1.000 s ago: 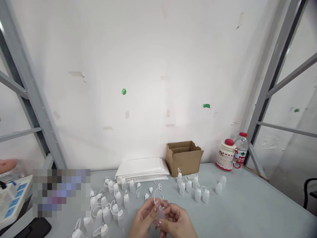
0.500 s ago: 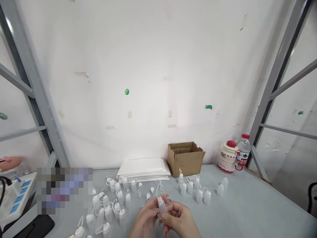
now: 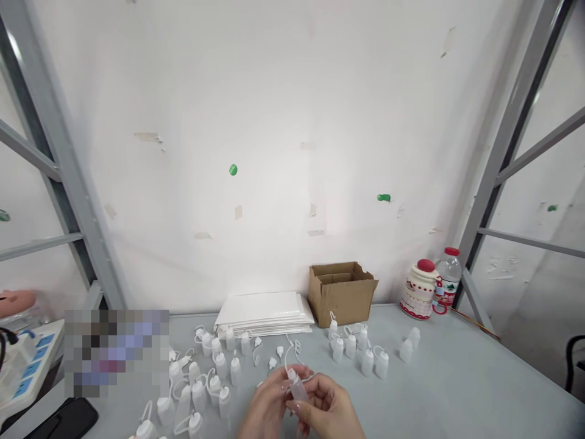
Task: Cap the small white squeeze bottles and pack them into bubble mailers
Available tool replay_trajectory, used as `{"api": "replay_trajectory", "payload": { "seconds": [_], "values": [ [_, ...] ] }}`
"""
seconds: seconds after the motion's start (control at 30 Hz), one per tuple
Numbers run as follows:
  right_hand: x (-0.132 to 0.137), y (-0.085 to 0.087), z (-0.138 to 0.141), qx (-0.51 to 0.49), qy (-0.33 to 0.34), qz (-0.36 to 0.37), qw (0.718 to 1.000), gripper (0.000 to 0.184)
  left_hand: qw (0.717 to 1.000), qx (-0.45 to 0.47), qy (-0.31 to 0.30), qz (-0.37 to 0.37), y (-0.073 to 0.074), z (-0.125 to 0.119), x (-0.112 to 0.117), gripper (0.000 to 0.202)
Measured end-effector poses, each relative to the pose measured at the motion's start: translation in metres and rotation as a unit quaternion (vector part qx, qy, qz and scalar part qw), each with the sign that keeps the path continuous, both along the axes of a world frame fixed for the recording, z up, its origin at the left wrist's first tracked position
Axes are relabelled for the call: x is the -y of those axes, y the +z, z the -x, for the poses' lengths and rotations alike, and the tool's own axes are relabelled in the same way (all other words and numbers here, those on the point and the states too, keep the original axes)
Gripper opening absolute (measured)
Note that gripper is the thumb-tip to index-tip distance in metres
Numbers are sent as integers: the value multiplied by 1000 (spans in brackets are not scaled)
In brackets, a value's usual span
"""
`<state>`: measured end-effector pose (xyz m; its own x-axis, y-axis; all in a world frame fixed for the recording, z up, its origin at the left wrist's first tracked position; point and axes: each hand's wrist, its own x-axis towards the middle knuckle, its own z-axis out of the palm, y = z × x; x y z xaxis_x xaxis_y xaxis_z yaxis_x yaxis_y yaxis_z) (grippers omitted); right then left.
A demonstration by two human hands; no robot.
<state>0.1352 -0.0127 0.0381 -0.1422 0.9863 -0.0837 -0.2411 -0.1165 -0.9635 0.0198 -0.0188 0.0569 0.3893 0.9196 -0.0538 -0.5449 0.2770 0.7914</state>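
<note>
You face a white wall point(image 3: 274, 91) at twelve o'clock, brightest near its middle, dotted with tape scraps point(image 3: 146, 137) and green patches point(image 3: 233, 169). Grey metal uprights point(image 3: 73, 174) stand at your ten and two; a grey tabletop point(image 3: 448, 396) spreads at six.

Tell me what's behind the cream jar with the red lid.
Behind the round, red-lidded cream jar stands a red-capped clear plastic bottle. Its cap and part of its label show; the jar covers its lower left, and anything else behind cannot be seen.
</note>
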Motion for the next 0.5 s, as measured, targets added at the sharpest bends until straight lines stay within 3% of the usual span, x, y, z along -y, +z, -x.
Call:
{"api": "replay_trajectory", "payload": {
  "seconds": [0.23,0.5],
  "values": [
    [3,-4,-4,12,0,-20,1000,42,998,44,-10,43,-10,-3,-5,23],
    [3,-15,-1,23,-14,-16,1000,36,1000,12,-3,18,-6,-1,-2,13]
  ]
}}
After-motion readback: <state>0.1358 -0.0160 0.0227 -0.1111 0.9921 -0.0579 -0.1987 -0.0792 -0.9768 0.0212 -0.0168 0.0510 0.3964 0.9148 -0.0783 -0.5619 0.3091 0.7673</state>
